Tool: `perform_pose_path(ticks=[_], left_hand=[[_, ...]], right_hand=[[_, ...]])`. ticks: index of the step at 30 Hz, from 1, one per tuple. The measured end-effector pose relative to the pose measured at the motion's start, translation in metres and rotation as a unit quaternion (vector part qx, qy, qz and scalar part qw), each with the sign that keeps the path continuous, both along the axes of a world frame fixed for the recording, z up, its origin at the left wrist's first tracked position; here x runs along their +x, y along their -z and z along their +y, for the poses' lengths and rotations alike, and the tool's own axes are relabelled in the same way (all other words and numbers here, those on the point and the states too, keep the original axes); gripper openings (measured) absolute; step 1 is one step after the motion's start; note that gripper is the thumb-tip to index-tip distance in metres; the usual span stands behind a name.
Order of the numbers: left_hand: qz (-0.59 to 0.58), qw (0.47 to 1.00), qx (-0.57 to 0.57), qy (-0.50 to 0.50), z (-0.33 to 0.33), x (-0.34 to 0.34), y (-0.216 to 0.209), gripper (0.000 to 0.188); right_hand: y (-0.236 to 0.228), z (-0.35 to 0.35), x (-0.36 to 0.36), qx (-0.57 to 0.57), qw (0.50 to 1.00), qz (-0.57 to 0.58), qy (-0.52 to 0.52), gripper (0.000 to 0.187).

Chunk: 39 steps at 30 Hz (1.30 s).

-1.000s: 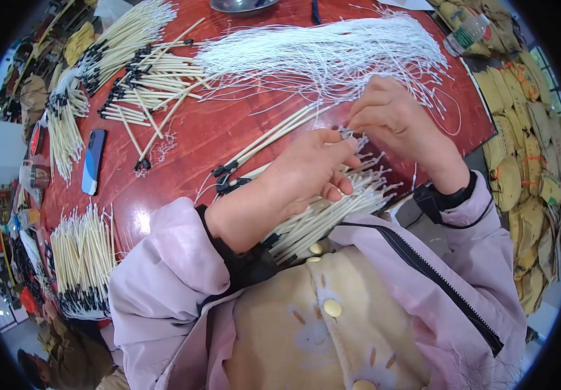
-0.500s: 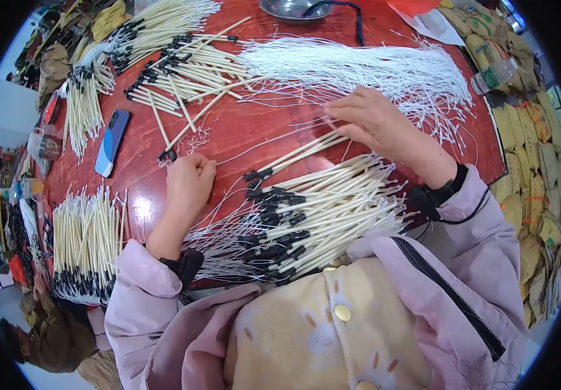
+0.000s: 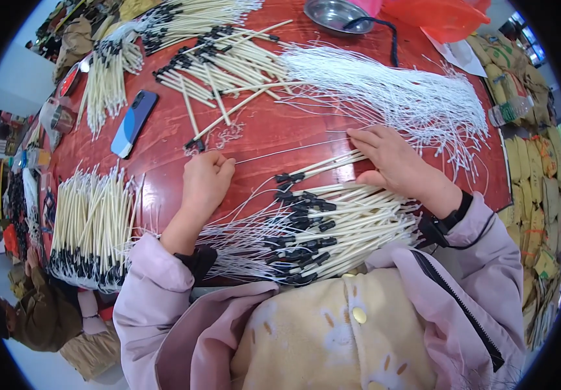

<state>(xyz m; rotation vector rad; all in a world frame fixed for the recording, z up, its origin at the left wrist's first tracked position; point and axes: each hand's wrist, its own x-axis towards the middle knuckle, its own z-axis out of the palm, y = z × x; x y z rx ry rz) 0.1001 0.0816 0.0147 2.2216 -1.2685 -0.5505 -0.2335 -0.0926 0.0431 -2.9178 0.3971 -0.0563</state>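
My left hand is closed in a pinch on a thin white string, which runs taut across the red table toward my right hand. My right hand has its fingers stretched out and the thumb apart, over the far ends of a few cream sticks with black ends. Whether its fingertips touch the string is hard to tell. Below it lies a pile of similar sticks, with white strings trailing left from their black ends. Beyond my left hand are a loose stick and some string scraps.
A bundle of white strings lies at the far right. More sticks stand in rows at the left, others at the back. A phone, a metal bowl and a red plastic bag are on the table.
The view has shifted, so the table's things appear farther right and lower. My right thumb has spread away from the fingers, over the sticks. My left hand keeps its pinch on the string.
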Motion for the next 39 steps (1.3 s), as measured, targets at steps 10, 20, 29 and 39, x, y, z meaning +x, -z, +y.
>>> perform_pose_path(ticks=[10,20,29,39], left_hand=[[-0.070,0.995,0.069,0.020,0.005,0.019,-0.010,0.025],[-0.196,0.975,-0.036,-0.096,-0.086,0.097,-0.012,0.035],[-0.091,0.949,-0.223,-0.202,-0.123,0.149,-0.001,0.021],[-0.164,0.948,-0.240,0.132,0.018,0.072,-0.038,0.016]], right_hand=[[-0.009,0.001,0.003,0.049,0.998,0.017,0.028,0.069],[-0.010,0.007,0.002,0.052,0.998,0.012,0.036,0.068],[-0.014,0.003,0.013,0.066,0.997,0.007,0.039,0.064],[-0.009,-0.001,0.005,0.095,0.994,-0.028,0.035,0.054]])
